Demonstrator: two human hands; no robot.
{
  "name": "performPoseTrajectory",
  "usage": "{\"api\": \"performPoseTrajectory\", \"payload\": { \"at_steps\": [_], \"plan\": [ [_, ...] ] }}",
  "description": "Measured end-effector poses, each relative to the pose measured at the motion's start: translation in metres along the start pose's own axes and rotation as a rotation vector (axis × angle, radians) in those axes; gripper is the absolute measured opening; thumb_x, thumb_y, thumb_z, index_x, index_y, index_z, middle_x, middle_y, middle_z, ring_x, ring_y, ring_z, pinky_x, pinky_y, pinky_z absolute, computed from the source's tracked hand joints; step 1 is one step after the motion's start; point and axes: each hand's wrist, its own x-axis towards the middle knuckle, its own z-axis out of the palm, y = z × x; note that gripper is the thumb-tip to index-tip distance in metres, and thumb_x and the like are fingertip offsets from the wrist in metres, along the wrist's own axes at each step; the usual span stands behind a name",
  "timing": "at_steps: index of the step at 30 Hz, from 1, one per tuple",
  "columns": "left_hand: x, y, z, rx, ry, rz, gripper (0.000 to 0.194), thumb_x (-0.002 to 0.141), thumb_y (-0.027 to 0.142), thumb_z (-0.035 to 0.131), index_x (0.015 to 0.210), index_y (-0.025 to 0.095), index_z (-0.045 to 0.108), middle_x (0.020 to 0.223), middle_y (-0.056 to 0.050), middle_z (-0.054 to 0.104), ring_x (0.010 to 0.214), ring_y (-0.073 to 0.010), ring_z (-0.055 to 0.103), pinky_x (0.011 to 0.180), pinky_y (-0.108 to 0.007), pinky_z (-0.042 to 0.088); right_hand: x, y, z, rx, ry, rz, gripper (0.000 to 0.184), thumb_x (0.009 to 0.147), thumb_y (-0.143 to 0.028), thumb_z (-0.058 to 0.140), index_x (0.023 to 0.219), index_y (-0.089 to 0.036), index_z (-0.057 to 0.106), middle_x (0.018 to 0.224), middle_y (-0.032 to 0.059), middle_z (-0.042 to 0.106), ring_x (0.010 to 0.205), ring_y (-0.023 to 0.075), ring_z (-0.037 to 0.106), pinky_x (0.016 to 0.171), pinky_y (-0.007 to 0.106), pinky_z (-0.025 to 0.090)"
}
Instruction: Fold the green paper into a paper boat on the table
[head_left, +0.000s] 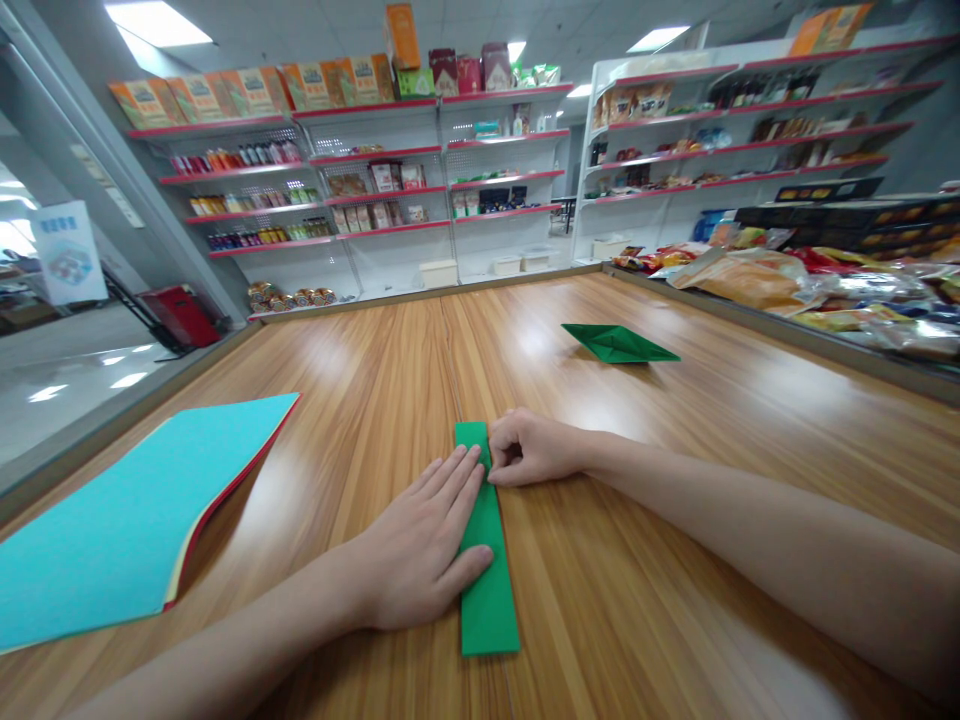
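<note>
A narrow strip of folded green paper (489, 605) lies lengthwise on the wooden table in front of me. My left hand (420, 545) rests flat across its left side, fingers stretched out and thumb apart, pressing it down. At the strip's right edge, near the far end, my right hand (534, 447) is curled, its fingertips and thumb against the paper's edge. Whether those fingers pinch the paper cannot be made out. Farther off to the right sits a green folded paper boat (621, 344), apart from both hands.
A stack of coloured paper (142, 520), turquoise on top, lies on the left of the wooden table (360, 390). Packaged snacks (757, 280) are piled beyond the right edge. Stocked shelves (382, 150) stand behind, and a red hand truck (180, 318) is at the left.
</note>
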Motion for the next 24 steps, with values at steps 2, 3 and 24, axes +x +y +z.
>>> {"api": "performPoseTrajectory", "payload": {
  "at_steps": [2,3,24],
  "plan": [
    [0.0,-0.001,0.001,0.004,0.011,0.006,0.075,0.095,0.059,0.014,0.15,0.008,0.006,0.155,-0.012,-0.005,0.143,-0.0245,-0.004,0.117,-0.041,0.009,0.0,0.0,0.0,0.017,-0.04,0.01,0.021,0.076,-0.028,0.062,0.062,-0.012,0.061,0.06,-0.0002,0.059,0.058,0.0088,0.053,0.057,0.019,0.04],
    [0.0,-0.001,0.002,0.006,0.015,0.008,0.075,0.095,0.059,0.015,0.15,0.009,0.006,0.155,-0.012,-0.005,0.143,-0.0245,-0.004,0.117,-0.041,0.009,0.0,-0.001,-0.001,0.024,-0.061,0.021,0.021,0.076,-0.028,0.062,0.062,-0.012,0.061,0.06,-0.0001,0.059,0.059,0.009,0.053,0.058,0.02,0.041],
    [0.0,-0.003,0.002,-0.014,0.04,0.037,0.074,0.096,0.057,0.019,0.15,0.009,0.008,0.155,-0.013,-0.001,0.143,-0.0264,0.001,0.117,-0.042,0.012,0.001,-0.018,-0.008,-0.037,-0.188,0.026,0.019,0.075,-0.026,0.063,0.061,-0.014,0.058,0.061,-0.0024,0.056,0.061,0.0085,0.051,0.061,0.02,0.04]
  ]
}}
